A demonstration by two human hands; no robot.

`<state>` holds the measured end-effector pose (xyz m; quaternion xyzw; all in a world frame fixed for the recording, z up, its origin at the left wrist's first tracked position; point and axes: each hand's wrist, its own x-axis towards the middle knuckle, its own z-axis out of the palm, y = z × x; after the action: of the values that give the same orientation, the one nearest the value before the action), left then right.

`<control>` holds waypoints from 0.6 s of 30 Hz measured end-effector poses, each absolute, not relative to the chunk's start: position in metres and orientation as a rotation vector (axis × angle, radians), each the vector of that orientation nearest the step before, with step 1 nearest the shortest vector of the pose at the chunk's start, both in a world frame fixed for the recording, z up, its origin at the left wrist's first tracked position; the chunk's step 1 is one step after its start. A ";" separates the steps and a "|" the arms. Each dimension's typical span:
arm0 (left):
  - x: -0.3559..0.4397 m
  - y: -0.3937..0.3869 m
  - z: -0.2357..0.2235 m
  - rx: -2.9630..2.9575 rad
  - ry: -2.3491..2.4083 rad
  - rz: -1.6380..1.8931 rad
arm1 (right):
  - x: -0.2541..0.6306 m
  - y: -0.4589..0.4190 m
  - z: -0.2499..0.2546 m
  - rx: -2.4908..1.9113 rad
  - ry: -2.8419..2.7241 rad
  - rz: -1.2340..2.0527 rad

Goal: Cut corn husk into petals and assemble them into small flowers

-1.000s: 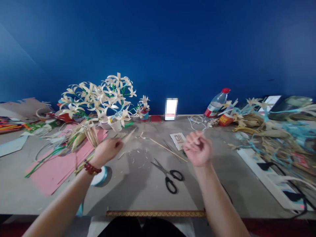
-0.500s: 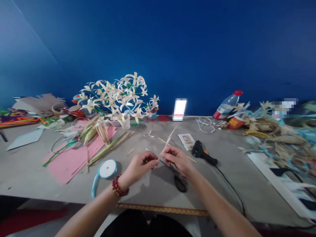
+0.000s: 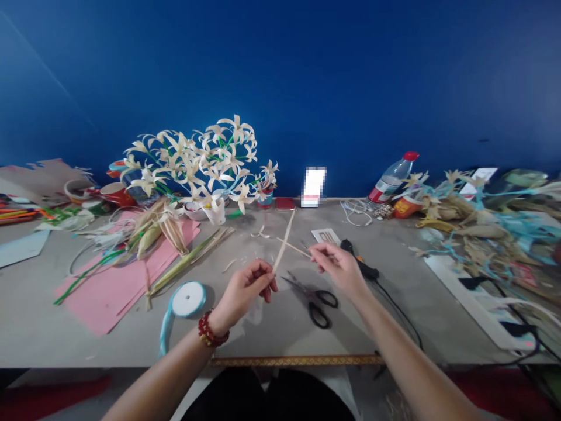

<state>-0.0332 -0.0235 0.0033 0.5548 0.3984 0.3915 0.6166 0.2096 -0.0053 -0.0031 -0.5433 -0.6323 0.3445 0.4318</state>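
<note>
My left hand (image 3: 252, 280) pinches the lower end of a long pale strip (image 3: 284, 242), which looks like dried husk and points up and away. To its right, my right hand (image 3: 337, 266) has thumb and fingers pressed together on a thin tan stick (image 3: 293, 247). The stick crosses behind the strip, and its right end is hidden by the hand. Between and below the hands lie black-handled scissors (image 3: 316, 299), their blades toward my left hand. A roll of light blue ribbon (image 3: 188, 298) lies left of my left wrist.
White husk flowers (image 3: 205, 161) stand in cups at the back left. Pink paper (image 3: 103, 292) and husks lie in front of them. To the right are a black glue gun (image 3: 366, 269) with its cord, a power strip (image 3: 477, 304), a bottle (image 3: 392, 175) and a husk pile (image 3: 464, 213).
My hands have moved apart. The pale strip, held up by my right hand before, is now in my left. My right hand has moved right to the stick, uncovering the scissors.
</note>
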 end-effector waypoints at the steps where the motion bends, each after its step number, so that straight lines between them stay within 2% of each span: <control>1: -0.032 -0.021 0.004 1.293 0.916 0.907 | 0.220 -0.004 -0.007 -1.452 -1.692 0.621; 5: -0.024 -0.012 -0.002 1.286 0.937 0.966 | 0.236 0.000 -0.031 -1.730 -2.152 0.032; 10: -0.022 -0.004 -0.020 1.208 0.914 0.990 | 0.223 0.006 -0.046 -1.841 -2.338 -0.237; 14: -0.027 0.001 -0.026 1.145 0.915 1.017 | 0.228 0.009 -0.041 -1.733 -2.261 -0.134; 18: -0.029 0.003 -0.026 1.114 0.891 1.041 | 0.225 0.002 -0.029 -1.572 -1.901 0.441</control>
<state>-0.0286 0.0025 -0.0263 0.4874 0.3900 0.4555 0.6347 0.2246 0.0024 -0.0291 -0.5958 -0.7207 0.1670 0.3126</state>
